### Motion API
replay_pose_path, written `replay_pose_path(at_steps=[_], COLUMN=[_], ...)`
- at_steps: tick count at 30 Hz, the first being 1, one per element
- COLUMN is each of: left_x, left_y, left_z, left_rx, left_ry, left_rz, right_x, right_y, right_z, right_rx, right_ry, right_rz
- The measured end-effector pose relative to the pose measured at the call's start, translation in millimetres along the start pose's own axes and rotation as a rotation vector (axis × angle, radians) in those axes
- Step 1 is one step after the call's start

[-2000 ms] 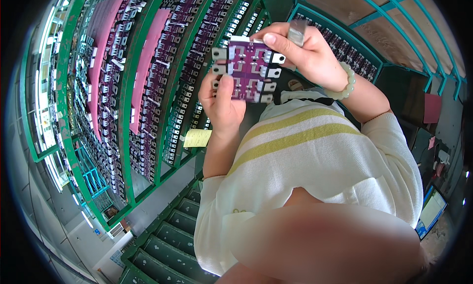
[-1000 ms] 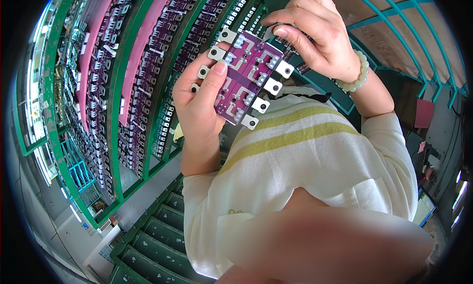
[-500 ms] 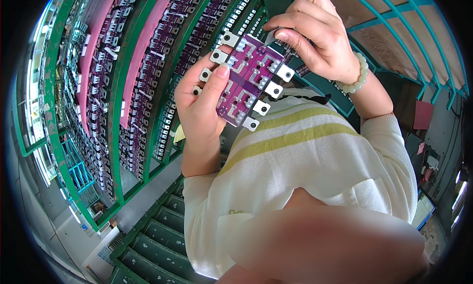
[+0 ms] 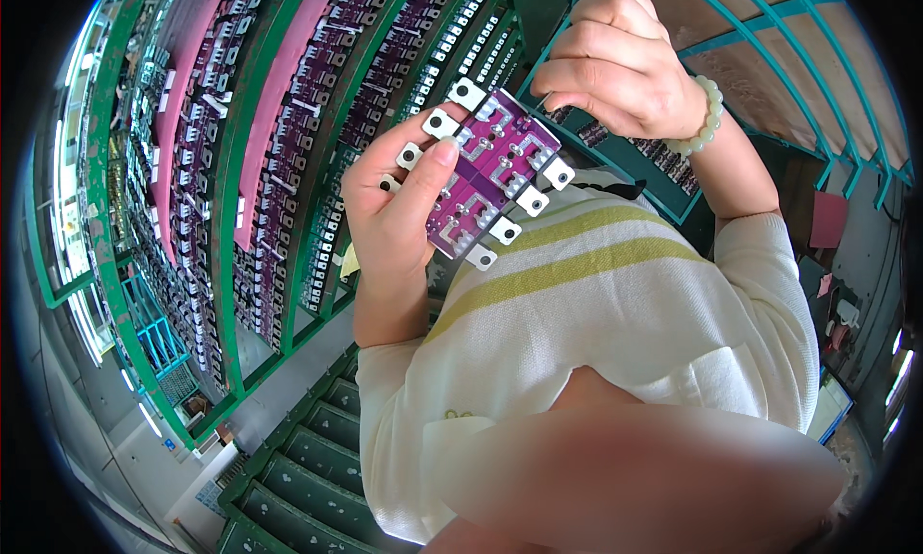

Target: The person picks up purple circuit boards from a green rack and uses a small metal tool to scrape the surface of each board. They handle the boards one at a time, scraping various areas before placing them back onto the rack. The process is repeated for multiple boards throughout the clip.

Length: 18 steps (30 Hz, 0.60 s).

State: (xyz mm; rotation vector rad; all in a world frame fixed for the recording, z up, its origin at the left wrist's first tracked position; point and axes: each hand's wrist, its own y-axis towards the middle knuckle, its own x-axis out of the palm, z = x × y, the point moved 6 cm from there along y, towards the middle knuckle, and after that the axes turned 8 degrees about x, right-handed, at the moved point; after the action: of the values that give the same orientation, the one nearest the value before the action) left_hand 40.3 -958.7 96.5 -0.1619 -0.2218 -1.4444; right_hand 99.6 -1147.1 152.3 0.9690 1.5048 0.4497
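My left hand grips a purple circuit board by its left edge, thumb on top and fingers beneath. Several white metal tabs with dark holes stick out along both long sides of the board, which is tilted in front of my chest. Above its upper right corner, apart from it, my right hand is closed with curled fingers. A small pale tip shows above the knuckles and a thin dark tip below the fingers; what the hand holds is mostly hidden.
On the left a green metal rack carries rows of similar purple boards, with pink strips between some. Below it lies a green slatted tray. Teal bars of another rack rise at the upper right, beyond my right arm.
My right hand has drawn up and away from the board's corner, its fingers curling tighter. The board has shifted slightly and turned a little in my left hand.
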Motion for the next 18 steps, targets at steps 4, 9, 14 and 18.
replay_pose_path(at_steps=[4,9,14,18], left_x=[5,6,4,5], left_y=[-1,-3,-2,-1], left_z=[2,1,7,15], left_rx=[-0.044,-0.041,0.141,0.248], left_ry=[0.01,0.011,0.195,0.3], left_rz=[-0.012,-0.018,-0.085,-0.152], right_x=[4,9,10,1], right_y=[-14,-23,-18,-5], right_z=[8,4,0,4], right_rx=[-0.184,-0.306,-0.202,-0.028], right_ry=[-0.054,-0.161,-0.185,0.064], right_rz=[0.148,0.145,0.116,0.061])
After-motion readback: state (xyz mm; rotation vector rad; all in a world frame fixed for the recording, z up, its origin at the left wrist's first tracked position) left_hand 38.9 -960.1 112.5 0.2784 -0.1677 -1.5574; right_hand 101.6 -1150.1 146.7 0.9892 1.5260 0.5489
